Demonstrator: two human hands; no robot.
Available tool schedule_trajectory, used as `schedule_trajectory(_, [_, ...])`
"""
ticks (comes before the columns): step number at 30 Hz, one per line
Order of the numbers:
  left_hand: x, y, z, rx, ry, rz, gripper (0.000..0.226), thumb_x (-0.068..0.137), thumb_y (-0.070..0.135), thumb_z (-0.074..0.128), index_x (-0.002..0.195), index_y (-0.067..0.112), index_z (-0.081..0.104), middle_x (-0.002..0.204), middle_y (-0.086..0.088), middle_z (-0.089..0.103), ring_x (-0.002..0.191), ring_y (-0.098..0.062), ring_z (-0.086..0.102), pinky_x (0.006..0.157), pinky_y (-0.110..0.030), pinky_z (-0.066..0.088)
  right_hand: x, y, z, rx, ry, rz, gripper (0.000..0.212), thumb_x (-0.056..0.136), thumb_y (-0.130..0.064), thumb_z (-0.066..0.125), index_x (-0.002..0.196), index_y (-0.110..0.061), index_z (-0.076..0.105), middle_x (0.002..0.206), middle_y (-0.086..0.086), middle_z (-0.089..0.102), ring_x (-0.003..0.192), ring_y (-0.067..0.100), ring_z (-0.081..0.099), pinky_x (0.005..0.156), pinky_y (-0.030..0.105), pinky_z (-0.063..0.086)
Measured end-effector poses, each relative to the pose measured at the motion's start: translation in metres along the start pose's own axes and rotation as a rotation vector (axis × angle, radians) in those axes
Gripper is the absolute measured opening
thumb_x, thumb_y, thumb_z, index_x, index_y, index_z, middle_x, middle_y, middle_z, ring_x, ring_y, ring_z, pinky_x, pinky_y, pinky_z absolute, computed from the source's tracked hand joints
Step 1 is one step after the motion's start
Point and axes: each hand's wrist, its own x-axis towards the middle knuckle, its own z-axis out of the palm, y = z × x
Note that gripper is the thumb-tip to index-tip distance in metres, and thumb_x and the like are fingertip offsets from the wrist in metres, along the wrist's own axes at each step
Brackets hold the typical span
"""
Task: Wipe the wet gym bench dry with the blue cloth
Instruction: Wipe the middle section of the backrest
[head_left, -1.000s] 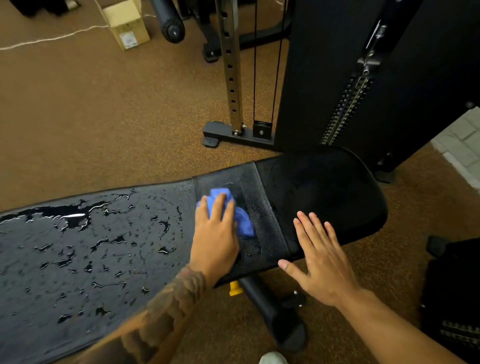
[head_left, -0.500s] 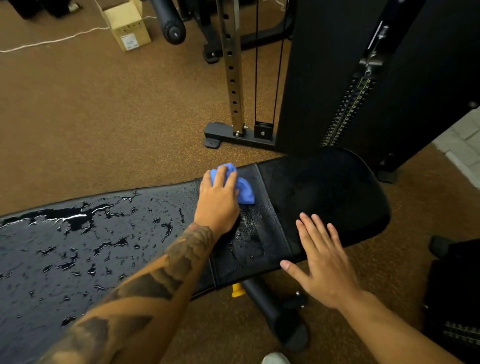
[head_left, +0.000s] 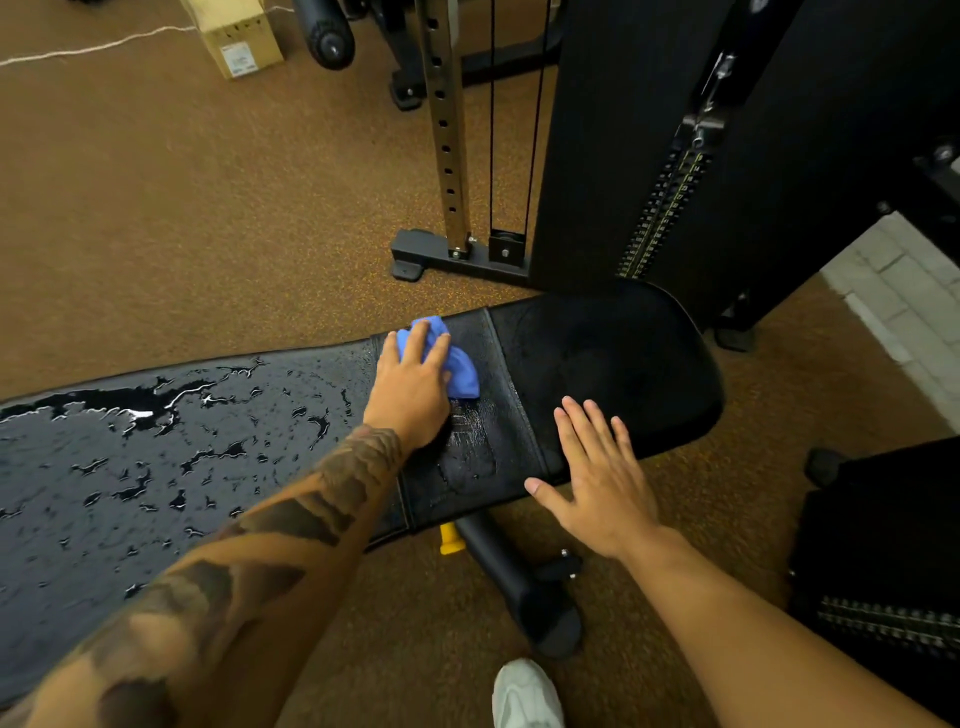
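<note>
Because the blue cloth (head_left: 451, 364) is soft and light, it will bunch up and bend any way the hands push it. It soaks up water, so it may get heavier and soggy as it works. The best way to hold it is flat under the palm and fingers, pressing down so it does not slip on the wet top.

Nearest to the person, a white shoe (head_left: 525, 695) stands on the brown floor (head_left: 156, 208). Just past it, the right hand (head_left: 597, 475) is spread wide and holds nothing. I cannot tell if it touches the table (head_left: 613, 353) or hangs just over its near edge, at the seam between the two pads.

A little farther, the left hand (head_left: 413, 387) presses down on the cloth with fingers spread over it. The cloth is crumpled, near the far edge of the table, on the narrow middle strip. Part of it peeks out past the fingers.

To the left, the long pad is covered with puddles and drops. The rounded pad on the right looks mostly dry. So most of the wiping is not yet done.

Farthest away stands a black weight machine (head_left: 649, 156).
</note>
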Motion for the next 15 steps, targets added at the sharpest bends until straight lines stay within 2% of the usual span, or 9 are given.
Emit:
schedule_trajectory(2, [-0.027,0.006,0.007,-0.038,0.054,-0.029,0.055,0.091,0.020,0.038,0.145,0.007,0.037,0.153,-0.023,0.026,0.134,-0.057,0.022,0.115,-0.057,0.016,0.000,0.000,-0.002,0.000,-0.010,0.000,0.090,0.086,-0.072,0.028,0.151,-0.012,0.015,0.160,0.004,0.008,0.147,0.021,0.001,0.118,0.047,0.009])
schedule_trajectory(3, [-0.045,0.014,0.010,-0.038,0.055,-0.017,0.058,0.087,0.017,0.035,0.143,0.006,0.038,0.152,-0.023,0.029,0.133,-0.057,0.024,0.114,-0.059,0.017,0.000,0.000,-0.003,0.004,-0.015,0.001,0.090,0.086,-0.072,0.029,0.151,-0.012,0.015,0.160,0.005,0.009,0.147,0.021,0.002,0.118,0.047,0.009])
schedule_trajectory(5, [-0.078,0.039,0.016,-0.014,-0.029,0.047,0.064,0.082,0.020,0.028,0.144,0.006,0.036,0.152,-0.019,0.031,0.136,-0.053,0.023,0.113,-0.061,0.015,0.001,-0.001,-0.003,0.010,-0.021,0.005,0.091,0.085,-0.072,0.030,0.151,-0.012,0.014,0.160,0.005,0.009,0.147,0.022,0.002,0.118,0.047,0.009])
schedule_trajectory(7, [-0.095,0.067,0.019,-0.008,-0.049,0.138,0.062,0.082,0.023,0.033,0.140,0.006,0.043,0.150,-0.020,0.035,0.135,-0.052,0.027,0.112,-0.061,0.018,0.002,0.000,-0.002,0.014,-0.024,0.008,0.092,0.083,-0.071,0.031,0.152,-0.013,0.013,0.160,0.005,0.008,0.147,0.021,0.002,0.118,0.048,0.010])
schedule_trajectory(10, [-0.077,0.084,0.013,0.017,0.026,0.269,0.059,0.080,0.025,0.040,0.135,0.004,0.051,0.144,-0.022,0.043,0.131,-0.051,0.034,0.111,-0.060,0.025,0.003,0.002,0.002,0.023,-0.011,0.000,0.092,0.082,-0.069,0.035,0.151,-0.013,0.014,0.160,0.004,0.009,0.147,0.020,0.002,0.118,0.048,0.011])
schedule_trajectory(13, [-0.036,0.059,0.007,-0.024,0.025,0.152,0.057,0.086,0.018,0.051,0.141,0.009,0.042,0.151,-0.020,0.032,0.133,-0.056,0.026,0.115,-0.058,0.020,0.002,0.003,0.003,0.034,0.010,-0.007,0.090,0.082,-0.068,0.036,0.152,-0.014,0.014,0.160,0.003,0.008,0.147,0.019,0.001,0.118,0.047,0.009])
schedule_trajectory(15, [-0.025,0.033,0.004,-0.065,0.051,-0.001,0.055,0.086,0.015,0.045,0.140,0.007,0.044,0.152,-0.022,0.030,0.131,-0.059,0.026,0.114,-0.059,0.019,0.002,0.002,0.003,0.038,0.017,-0.010,0.089,0.083,-0.065,0.037,0.152,-0.014,0.013,0.160,0.002,0.007,0.147,0.019,-0.001,0.119,0.047,0.008])
